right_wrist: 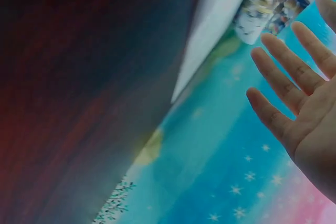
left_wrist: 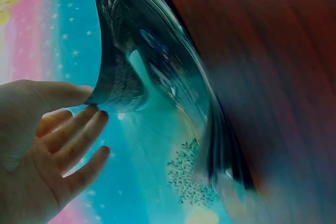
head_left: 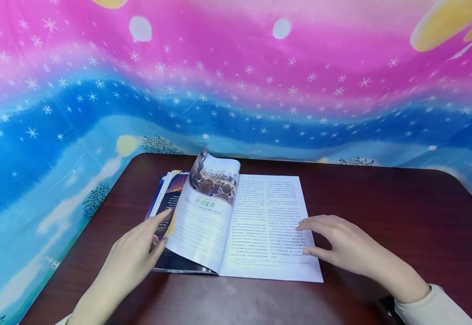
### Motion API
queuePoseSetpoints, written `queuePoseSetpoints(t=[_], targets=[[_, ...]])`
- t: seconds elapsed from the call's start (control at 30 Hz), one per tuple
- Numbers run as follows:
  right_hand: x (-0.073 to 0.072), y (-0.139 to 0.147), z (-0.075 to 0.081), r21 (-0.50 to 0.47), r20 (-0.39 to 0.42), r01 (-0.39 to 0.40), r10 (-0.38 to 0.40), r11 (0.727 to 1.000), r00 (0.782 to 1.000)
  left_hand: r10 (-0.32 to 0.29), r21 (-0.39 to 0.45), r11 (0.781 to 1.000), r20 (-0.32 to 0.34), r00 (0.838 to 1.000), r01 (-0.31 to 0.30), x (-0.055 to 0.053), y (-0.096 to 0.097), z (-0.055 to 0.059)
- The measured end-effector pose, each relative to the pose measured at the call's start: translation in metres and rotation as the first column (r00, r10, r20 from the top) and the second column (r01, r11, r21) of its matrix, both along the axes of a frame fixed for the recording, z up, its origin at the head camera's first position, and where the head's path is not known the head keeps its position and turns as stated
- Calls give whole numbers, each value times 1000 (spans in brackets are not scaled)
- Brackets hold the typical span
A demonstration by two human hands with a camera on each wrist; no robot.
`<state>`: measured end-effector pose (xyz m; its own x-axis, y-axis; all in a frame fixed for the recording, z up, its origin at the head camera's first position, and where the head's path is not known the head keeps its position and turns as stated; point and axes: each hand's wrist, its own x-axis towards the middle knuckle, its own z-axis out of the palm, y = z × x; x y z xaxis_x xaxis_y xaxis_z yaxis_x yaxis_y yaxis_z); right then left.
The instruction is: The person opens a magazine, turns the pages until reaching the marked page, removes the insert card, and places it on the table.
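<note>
An open magazine (head_left: 270, 225) lies on the table, its right side a white page filled with printed text. One leaf (head_left: 203, 230), with a crowd picture on top and green heading characters, stands curled up over the left side. My left hand (head_left: 132, 250) is at that side; the left wrist view shows its thumb and index finger pinching the corner of a dark page (left_wrist: 118, 80), the other fingers spread. Over the right page's outer edge hovers my right hand (head_left: 345, 243), its fingers apart and holding nothing, as the right wrist view also shows.
The dark reddish-brown wooden table (head_left: 382, 203) has rounded far corners. A cloth backdrop (head_left: 236, 99) with pink and blue bands and white snowflakes hangs behind the table and along its left side. A pale sleeve (head_left: 431, 307) covers the right forearm.
</note>
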<state>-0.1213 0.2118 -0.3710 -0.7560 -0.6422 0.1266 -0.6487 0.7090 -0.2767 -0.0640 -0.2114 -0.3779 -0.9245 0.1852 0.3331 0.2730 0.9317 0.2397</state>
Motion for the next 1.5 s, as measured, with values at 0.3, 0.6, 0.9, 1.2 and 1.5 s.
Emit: queuePoseSetpoints(t=[0.3, 0.6, 0.9, 1.2, 1.5], targets=[[1, 10, -12, 86, 63, 7, -12, 996, 998, 61, -41, 998, 168, 984, -55, 0, -12, -4], [3, 12, -23, 144, 185, 43, -69, 989, 980, 80, -66, 996, 276, 958, -64, -7, -23, -9], [2, 14, -28, 153, 178, 34, -61, 988, 982, 43, -108, 994, 343, 938, -6, -10, -37, -15], [1, 12, -28, 169, 157, 45, -72, 985, 985, 61, -115, 993, 464, 884, -9, -11, -40, -21], [1, 8, -30, 145, 137, 31, -51, 989, 989, 63, -143, 990, 449, 891, 2, -12, -39, -19]])
